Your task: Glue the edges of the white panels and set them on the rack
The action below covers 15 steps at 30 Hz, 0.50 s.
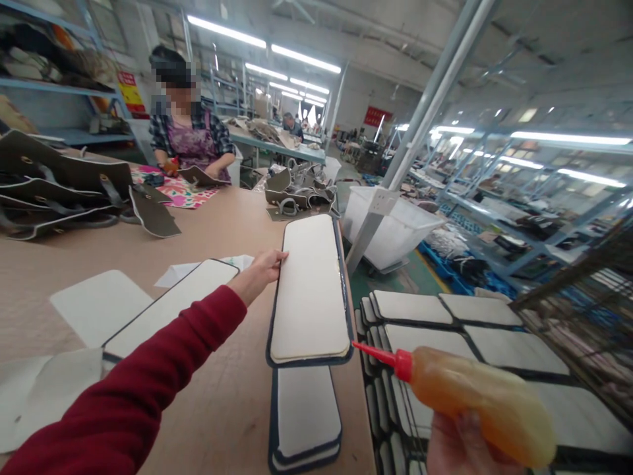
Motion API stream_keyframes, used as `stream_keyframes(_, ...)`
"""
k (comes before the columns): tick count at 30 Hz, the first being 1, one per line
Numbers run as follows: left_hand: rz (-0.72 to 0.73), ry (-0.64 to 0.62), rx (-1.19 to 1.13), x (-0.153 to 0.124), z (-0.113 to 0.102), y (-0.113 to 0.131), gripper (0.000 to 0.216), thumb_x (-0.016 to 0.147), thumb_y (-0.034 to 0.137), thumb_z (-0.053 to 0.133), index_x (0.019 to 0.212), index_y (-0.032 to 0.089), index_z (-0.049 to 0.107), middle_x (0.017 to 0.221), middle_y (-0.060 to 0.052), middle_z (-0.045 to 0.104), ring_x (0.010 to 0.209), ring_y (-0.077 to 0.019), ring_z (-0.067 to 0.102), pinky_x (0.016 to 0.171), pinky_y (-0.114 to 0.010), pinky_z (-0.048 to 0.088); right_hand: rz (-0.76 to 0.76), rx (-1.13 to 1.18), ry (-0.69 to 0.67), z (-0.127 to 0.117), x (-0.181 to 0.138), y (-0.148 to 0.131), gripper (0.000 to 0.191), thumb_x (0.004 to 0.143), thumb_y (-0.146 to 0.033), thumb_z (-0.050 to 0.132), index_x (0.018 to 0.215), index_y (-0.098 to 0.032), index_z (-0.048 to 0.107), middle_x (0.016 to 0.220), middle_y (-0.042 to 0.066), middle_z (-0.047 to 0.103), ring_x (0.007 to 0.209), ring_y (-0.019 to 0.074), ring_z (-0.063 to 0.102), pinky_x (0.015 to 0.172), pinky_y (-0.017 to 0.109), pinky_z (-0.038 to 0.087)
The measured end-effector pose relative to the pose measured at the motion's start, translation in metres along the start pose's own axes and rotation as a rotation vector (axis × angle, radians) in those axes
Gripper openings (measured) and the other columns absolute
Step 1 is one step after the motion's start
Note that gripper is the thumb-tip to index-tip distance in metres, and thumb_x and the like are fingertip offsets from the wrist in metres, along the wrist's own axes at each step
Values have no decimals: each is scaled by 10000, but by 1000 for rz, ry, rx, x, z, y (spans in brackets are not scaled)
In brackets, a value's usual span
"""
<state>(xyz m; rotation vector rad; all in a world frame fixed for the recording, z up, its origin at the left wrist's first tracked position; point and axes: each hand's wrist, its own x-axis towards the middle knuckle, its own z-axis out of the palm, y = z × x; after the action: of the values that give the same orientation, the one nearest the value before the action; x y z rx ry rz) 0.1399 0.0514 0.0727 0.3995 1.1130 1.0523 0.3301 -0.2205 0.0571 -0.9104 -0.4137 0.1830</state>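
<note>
My left hand (264,272) pinches the left edge of a long white panel with a dark border (311,290). Glossy wet-looking glue shows along the panel's right border. In my right hand (462,442) is a squeeze glue bottle (479,389), amber inside, with a red nozzle (378,354). The nozzle tip points left, close to the panel's lower right corner; whether it touches I cannot tell. Beneath and nearer to me lies a short stack of similar panels (309,412) at the table's right edge.
White boards (101,307) and another bordered panel (173,307) lie left on the brown table (212,402). Stacked panels (420,310) stand on the right, below a metal post (366,244) and white bin (390,224). Dark bag pieces (74,191) and a co-worker (192,138) are across the table.
</note>
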Motion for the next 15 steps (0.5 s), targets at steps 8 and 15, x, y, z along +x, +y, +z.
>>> stream_keyframes(8,-3,-2,-56,6,1,-4,178,745,-65,503,744,96,579,557,-17,579,436,-108,557,523,-223,539,-45,-126,-60,-20,-4,10,290,534,-129,806,770,-208,659,720,-18,672,607,160,625,537,237,563)
stream_keyframes(15,46,-23,8,-4,6,0,175,775,-40,507,799,121,569,581,1,567,468,-92,552,520,-184,515,-22,28,-114,-5,18,-3,360,593,-204,775,930,-241,654,910,-30,671,812,134,622,628,179,531)
